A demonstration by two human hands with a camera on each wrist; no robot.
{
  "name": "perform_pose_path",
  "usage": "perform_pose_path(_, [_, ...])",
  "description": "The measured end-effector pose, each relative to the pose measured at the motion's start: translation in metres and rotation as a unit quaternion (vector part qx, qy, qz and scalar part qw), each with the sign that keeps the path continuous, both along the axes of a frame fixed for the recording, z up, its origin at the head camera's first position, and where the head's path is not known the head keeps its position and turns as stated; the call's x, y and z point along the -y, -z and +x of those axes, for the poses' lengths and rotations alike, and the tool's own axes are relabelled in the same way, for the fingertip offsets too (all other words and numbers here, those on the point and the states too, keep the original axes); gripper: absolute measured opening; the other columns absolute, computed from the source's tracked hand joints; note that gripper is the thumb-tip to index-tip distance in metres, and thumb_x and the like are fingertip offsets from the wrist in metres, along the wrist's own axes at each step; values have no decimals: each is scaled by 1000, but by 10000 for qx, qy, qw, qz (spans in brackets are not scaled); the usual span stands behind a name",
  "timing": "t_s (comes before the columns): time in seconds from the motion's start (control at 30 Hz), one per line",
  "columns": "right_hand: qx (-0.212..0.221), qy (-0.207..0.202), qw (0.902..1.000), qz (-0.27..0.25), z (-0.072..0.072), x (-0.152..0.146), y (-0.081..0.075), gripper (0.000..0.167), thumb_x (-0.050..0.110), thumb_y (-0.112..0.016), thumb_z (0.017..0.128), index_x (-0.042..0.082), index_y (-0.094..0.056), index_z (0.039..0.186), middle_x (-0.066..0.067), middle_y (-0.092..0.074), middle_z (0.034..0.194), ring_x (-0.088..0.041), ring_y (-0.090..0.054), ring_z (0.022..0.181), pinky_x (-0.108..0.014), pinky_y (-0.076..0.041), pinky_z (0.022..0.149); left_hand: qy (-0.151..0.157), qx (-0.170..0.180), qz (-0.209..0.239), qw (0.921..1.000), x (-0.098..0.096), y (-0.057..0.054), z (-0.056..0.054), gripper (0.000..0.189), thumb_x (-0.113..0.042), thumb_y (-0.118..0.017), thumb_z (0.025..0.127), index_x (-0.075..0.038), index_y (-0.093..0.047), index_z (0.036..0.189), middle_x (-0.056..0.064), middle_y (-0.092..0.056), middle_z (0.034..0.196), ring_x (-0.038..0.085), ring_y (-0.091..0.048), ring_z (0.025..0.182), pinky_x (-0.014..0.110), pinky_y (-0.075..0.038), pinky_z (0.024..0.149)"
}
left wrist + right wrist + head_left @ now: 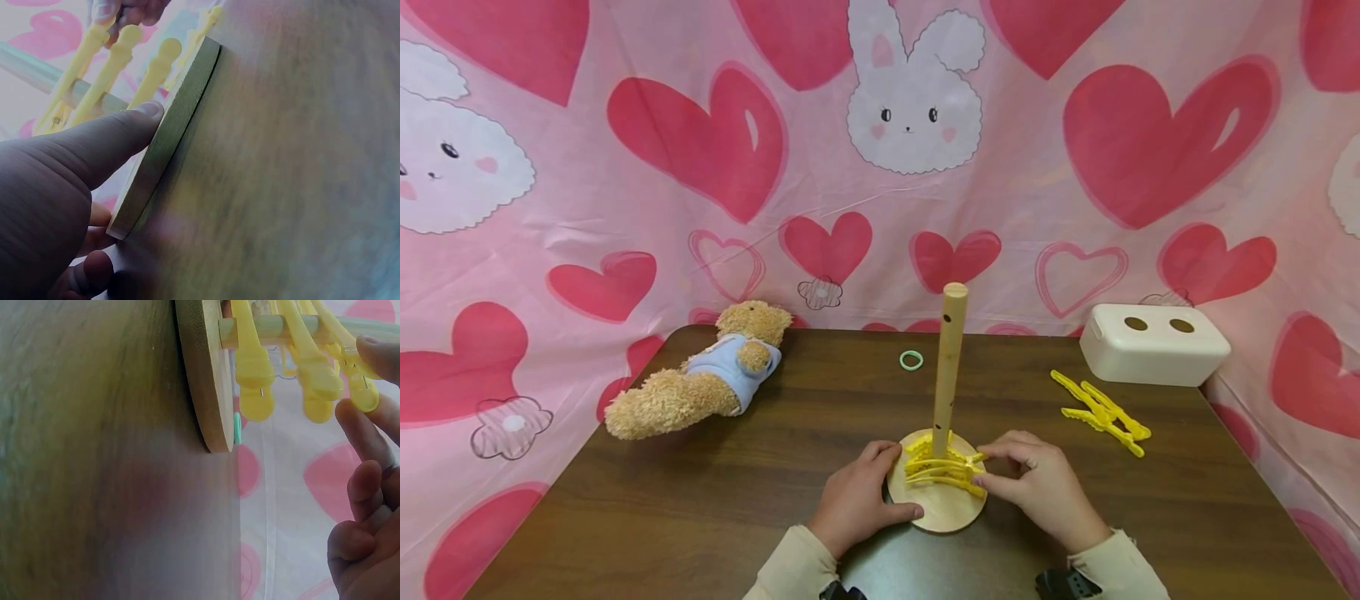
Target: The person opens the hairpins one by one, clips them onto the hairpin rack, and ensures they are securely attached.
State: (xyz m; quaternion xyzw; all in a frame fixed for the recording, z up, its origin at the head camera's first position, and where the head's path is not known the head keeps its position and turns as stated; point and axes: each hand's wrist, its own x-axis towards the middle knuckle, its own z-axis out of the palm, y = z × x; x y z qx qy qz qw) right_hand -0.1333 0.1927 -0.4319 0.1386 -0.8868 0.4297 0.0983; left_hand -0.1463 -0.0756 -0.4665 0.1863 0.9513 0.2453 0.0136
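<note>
Fuzzy teddy bear (673, 404) far left, then my left hand (859, 497) gripping the flat, round wooden base (943, 512). Shiny yellow plastic hair clips (320, 381) stack around the post (950, 367), kinda hiding its foot from above; my right hand (1037, 483) pinches the top clip (364, 397). Loose clips (1102, 411) overlap on the desk (737, 517), hard to count.

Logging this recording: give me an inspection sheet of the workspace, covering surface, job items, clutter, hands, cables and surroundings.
Surface: dark brown table, wood-grained.
Job items: wooden stand, upright; yellow clips stacked low on it.
Clutter: teddy bear lying at far left; green ring beyond the stand; white box at far right, with loose yellow clips in front, exact count unclear.
Left hand: grips the edge of the stand's round base.
Right hand: pinches the end of the topmost clip.
Cables: nothing seen.
Surroundings: pink backdrop with hearts and rabbits.
</note>
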Motion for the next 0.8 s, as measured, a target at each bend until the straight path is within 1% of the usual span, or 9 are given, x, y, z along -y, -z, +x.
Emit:
perform_pose_path(0.17, [-16, 62, 9999, 86, 0, 0, 0, 30, 24, -90, 75, 14, -81, 101, 15, -66, 93, -19, -58, 81, -25, -48, 69, -10, 23, -20, 10000, 0, 0, 0, 90, -68, -77, 74, -11, -57, 141, 2, -55, 137, 24, -64, 110, 47, -53, 86])
perform_pose_path(0.23, [7, 61, 9999, 103, -1, 0, 0, 30, 24, -90, 75, 14, -81, 102, 16, -65, 94, -19, -58, 83, -26, -50, 72, 0, 30, -31, 10000, 0, -1, 1, 90, -68, -77, 74, -11, -57, 141, 2, -55, 137, 24, -64, 109, 47, -53, 86])
perform_pose_path(0.37, [74, 58, 9999, 128, -1, -1, 0, 31, 26, -88, 77, 14, -80, 104, 16, -65, 96, -19, -60, 87, -29, -51, 75, 12, 46, -23, 10000, 0, -1, 1, 90, -68, -77, 74, -11, -57, 141, 2, -55, 137, 24, -64, 109, 47, -53, 86])
perform_pose_path(0.53, [203, 53, 9997, 111, -2, -1, 1, 31, 27, -87, 79, 15, -79, 106, 15, -67, 100, -15, -62, 92, -36, -53, 80, 11, 22, -4, 10000, 0, -2, 2, 90, -66, -78, 74, -10, -57, 141, 2, -55, 137, 24, -64, 110, 47, -53, 86])
perform_pose_path(0.63, [315, 42, 9995, 59, -2, -1, 1, 32, 27, -86, 80, 14, -77, 108, 13, -69, 102, -13, -63, 91, -35, -54, 79, -3, 22, 2, 10000, 0, -2, 2, 89, -66, -78, 74, -10, -57, 140, 2, -55, 137, 24, -64, 110, 47, -53, 86])
perform_pose_path(0.73, [424, 40, 9991, -33, -2, -1, 1, 32, 24, -85, 81, 13, -76, 110, 10, -69, 100, -13, -63, 88, -32, -55, 77, -15, 41, 1, 10000, 0, -3, 2, 89, -66, -78, 74, -10, -57, 141, 2, -55, 137, 25, -63, 111, 47, -53, 87])
perform_pose_path(0.8, [464, 71, 9989, -58, -2, -1, 1, 33, 23, -86, 80, 13, -76, 110, 9, -70, 101, -14, -64, 90, -34, -55, 79, -16, 50, 7, 10000, -1, -3, 2, 89, -66, -78, 74, -10, -57, 140, 2, -55, 137, 25, -63, 111, 48, -53, 87])
